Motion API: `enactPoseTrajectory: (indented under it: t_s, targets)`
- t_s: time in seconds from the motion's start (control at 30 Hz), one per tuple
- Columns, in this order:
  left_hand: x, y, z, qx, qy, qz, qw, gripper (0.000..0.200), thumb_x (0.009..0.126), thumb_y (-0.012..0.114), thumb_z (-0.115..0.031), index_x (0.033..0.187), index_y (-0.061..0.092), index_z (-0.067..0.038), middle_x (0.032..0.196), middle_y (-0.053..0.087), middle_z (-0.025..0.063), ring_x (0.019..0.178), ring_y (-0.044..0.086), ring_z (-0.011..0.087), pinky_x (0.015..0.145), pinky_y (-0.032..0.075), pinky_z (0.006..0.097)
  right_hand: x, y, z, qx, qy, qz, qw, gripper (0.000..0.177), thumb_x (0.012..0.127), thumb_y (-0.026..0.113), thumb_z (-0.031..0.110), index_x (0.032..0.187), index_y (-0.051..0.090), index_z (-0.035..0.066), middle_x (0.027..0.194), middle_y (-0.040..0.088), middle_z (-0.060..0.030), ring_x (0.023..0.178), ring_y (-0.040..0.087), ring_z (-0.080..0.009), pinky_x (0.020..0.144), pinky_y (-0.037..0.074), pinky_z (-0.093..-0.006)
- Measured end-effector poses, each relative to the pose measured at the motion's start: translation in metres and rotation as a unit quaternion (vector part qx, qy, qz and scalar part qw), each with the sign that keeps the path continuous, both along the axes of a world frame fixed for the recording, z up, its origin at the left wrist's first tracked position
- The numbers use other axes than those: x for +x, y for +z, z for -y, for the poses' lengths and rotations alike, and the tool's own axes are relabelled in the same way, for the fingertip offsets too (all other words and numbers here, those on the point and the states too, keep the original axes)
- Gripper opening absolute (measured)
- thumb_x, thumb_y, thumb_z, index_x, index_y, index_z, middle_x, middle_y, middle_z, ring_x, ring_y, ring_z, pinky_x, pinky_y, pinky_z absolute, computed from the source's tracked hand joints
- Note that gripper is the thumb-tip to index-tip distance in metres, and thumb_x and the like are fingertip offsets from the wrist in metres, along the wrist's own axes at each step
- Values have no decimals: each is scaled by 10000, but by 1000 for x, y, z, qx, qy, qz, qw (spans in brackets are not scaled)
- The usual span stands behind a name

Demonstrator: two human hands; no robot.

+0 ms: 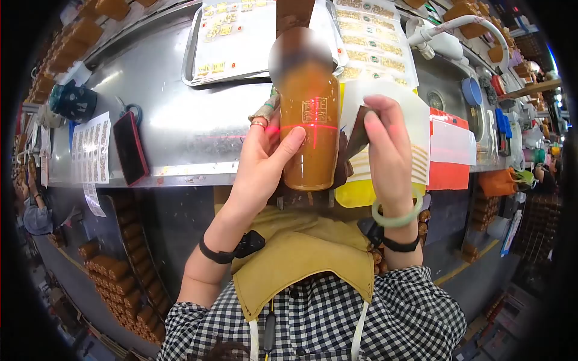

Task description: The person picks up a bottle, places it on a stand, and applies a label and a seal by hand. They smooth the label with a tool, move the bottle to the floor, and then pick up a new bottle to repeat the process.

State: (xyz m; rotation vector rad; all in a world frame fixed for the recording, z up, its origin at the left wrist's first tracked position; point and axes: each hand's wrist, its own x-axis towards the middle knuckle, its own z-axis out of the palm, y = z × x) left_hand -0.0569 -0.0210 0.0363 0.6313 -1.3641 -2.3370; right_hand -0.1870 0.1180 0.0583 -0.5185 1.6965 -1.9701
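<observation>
The left hand (265, 156) grasps a glossy caramel-brown cylindrical bottle (310, 159), thumb across its front and fingers around its left side. The bottle is near the bench's front edge, ahead of the wearer's apron; its upper end is blurred. Just right of the bottle, the right hand (388, 135) pinches a thin, flexible dark-brown piece (358, 135) between thumb and fingertips; its material I cannot tell.

On the bottle's front sits a square gold emblem (314, 111), with red laser lines crossing at its lower edge. If the left hand's grip slackens, the smooth bottle could turn and the emblem would leave those lines. A careless sweep of the dark piece could rub or lift the emblem, if it is only stuck on.

Beyond the bottle lies a shallow metal tray (191, 66) bearing gold stickers; to its far right, a white sheet of gold stickers (371, 42). Well left of the bottle is a red-edged phone (130, 149).
</observation>
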Motion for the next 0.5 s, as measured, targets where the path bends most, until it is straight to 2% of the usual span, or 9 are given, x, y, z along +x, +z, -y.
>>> enactPoseTrajectory:
  t_s: [0.03,0.07,0.13,0.17,0.23,0.33,0.5]
  targets:
    - [0,0,0,1,0,1,1000,679,1016,660,-108,1568,283,13,1459,530,149,1308,549,191,1106,457,352,6,5,-7,26,20,-41,999,223,1033,580,83,1244,599,16,1068,627,-29,959,577,-93,853,492,-271]
    - [0,-1,0,0,-2,-2,1000,675,1016,659,-102,1567,285,15,1466,526,149,1313,544,189,1111,451,352,15,8,-12,28,20,-39,999,223,1033,580,83,1244,599,16,1068,627,-29,959,577,-93,853,492,-271]
    - [0,-3,0,-1,-4,-5,1000,672,1016,658,-96,1567,288,16,1472,521,149,1318,539,188,1117,446,351,31,11,-18,121,61,-132,982,194,975,643,43,1166,658,16,1033,667,-66,907,628,-148,817,513,-314]
    - [1,-4,-1,-8,-1,-6,1000,673,1015,661,-98,1565,291,18,1475,519,150,1320,536,186,1120,443,351,35,7,-17,122,60,-132,982,194,975,643,43,1166,658,16,1033,667,-66,907,628,-148,817,513,-314]
    - [0,-5,-2,-14,2,-7,1000,675,1013,665,-101,1563,294,20,1478,517,150,1323,533,185,1122,440,350,40,-4,-16,131,46,-209,968,174,912,699,19,1085,695,5,982,690,-112,859,664,-226,781,520,-338]
    - [0,-4,-2,-20,11,3,1000,679,1011,671,-107,1563,296,21,1477,518,149,1322,532,185,1124,434,350,41,-8,-14,129,32,-212,968,196,886,718,20,1080,699,5,961,698,-136,859,675,-276,781,519,-346]
    - [0,-6,-1,-23,0,6,1000,692,1008,680,-119,1565,293,22,1476,519,152,1321,533,188,1122,427,355,42,-6,-12,140,30,-215,966,193,886,723,24,1076,700,5,958,697,-131,853,675,-271,776,519,-346]
